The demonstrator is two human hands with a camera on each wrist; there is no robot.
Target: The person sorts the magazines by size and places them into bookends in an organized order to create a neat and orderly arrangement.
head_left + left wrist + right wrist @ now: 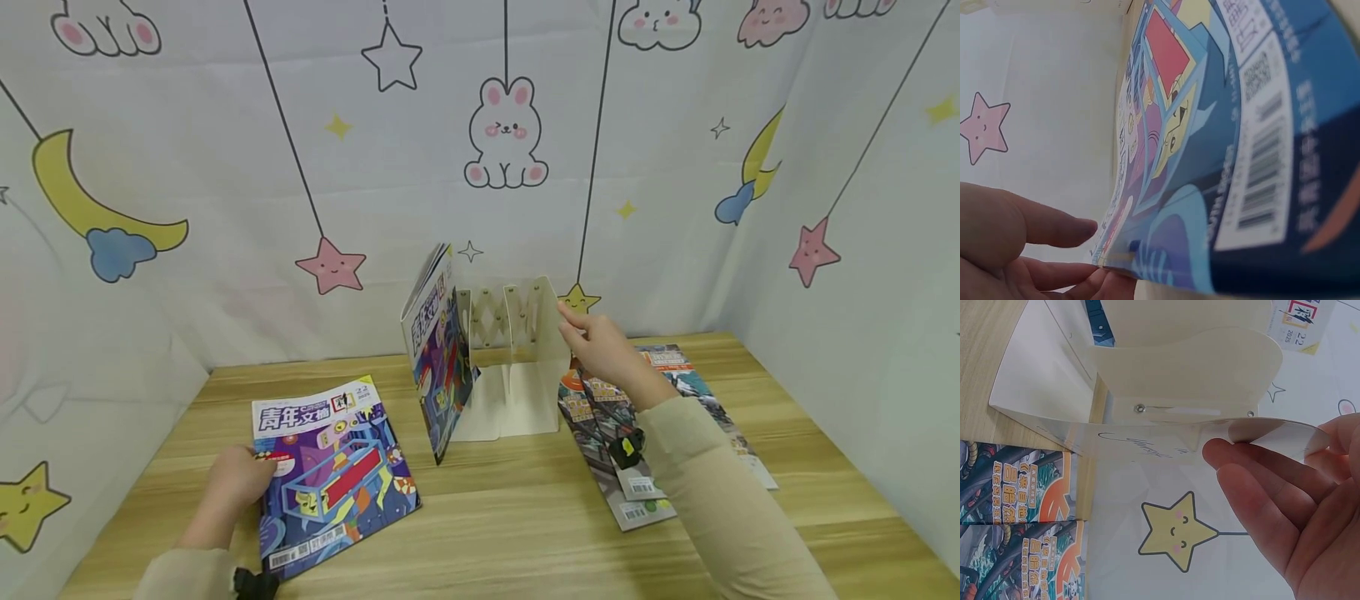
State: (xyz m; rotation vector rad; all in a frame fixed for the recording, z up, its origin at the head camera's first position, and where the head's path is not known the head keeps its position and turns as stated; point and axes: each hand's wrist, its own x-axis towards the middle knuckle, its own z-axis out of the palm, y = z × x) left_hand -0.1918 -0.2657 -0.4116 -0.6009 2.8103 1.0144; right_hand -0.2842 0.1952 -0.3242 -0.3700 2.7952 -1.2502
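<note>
My left hand [238, 479] holds the left edge of a purple and blue magazine [341, 467] lying on the table. In the left wrist view the thumb is on the cover side of the magazine [1179, 144], with the fingers beneath its edge. A cream expandable bookend [517, 400] stands at the table's middle. My right hand [603, 354] pinches the edge of its right end panel; in the right wrist view, fingers [1260, 481] lie along the outer face of the bookend panel [1147, 440]. Another purple magazine [435, 358] stands upright at the bookend's left side.
Several dark magazines [626, 525] with orange lettering lie overlapping on the right of the wooden table [517, 525], partly hidden by my right arm. Behind the table hangs a white cloth [420, 183] printed with stars, moons and a rabbit.
</note>
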